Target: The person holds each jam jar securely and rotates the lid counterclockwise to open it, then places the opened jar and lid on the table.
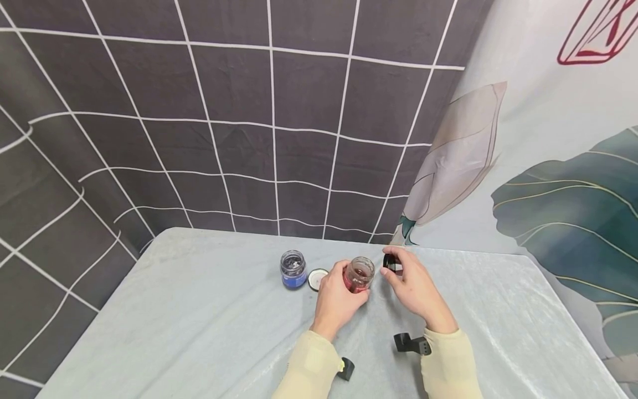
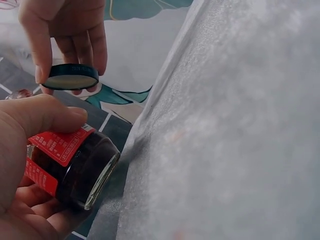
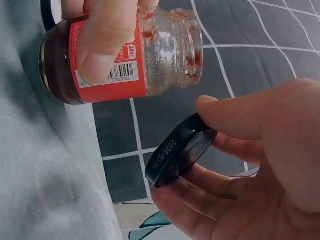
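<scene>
My left hand (image 1: 338, 299) grips a glass jar with a red label (image 1: 360, 272). The jar's mouth is uncovered, and in the right wrist view red smears cling inside its clear upper glass, with dark contents lower down. Just to the right, my right hand (image 1: 416, 285) pinches a black jar lid (image 3: 175, 150) by its rim between thumb and fingers. The lid is tilted and apart from the jar, with a printed date on its side. Left of the left hand stands a second glass jar with a blue label (image 1: 293, 270), also uncovered.
A loose lid (image 1: 317, 279) lies on the cloth-covered table (image 1: 199, 310), between the blue-label jar and my left hand. Behind the table hangs a dark grid-patterned curtain (image 1: 239, 149), with a leaf-printed white one (image 1: 468, 210) at right. Black wrist mounts (image 1: 411, 343) stick out from the sleeves.
</scene>
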`<state>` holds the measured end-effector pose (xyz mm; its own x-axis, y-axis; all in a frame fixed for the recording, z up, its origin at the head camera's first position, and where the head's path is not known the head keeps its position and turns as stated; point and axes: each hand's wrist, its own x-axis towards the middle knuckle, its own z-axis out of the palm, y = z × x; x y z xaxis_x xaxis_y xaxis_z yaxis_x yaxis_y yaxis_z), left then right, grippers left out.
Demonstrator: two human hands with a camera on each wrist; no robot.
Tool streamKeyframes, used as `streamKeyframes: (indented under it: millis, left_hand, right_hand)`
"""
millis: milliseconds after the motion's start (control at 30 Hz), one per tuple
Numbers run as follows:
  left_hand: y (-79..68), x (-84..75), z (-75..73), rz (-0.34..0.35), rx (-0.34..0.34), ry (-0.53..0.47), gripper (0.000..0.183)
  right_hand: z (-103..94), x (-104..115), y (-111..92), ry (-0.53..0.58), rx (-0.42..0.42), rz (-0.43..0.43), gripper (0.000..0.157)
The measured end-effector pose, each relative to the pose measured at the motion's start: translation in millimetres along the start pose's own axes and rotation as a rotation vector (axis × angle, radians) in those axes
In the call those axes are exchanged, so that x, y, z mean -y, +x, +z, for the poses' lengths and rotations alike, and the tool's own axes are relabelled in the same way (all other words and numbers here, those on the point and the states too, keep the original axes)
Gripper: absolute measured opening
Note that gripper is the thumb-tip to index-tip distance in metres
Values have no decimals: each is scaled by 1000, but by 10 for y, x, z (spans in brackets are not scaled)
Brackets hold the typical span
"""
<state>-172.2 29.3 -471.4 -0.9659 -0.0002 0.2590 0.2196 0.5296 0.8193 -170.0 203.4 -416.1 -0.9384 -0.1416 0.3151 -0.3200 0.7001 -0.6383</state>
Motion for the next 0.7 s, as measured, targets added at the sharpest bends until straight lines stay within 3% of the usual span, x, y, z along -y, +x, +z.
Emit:
streamKeyframes:
  millis: [700]
  left_hand:
    - [10,11,1,8,21,1,65]
  right_hand:
    - [32,-48,-7,-37,49,51,43]
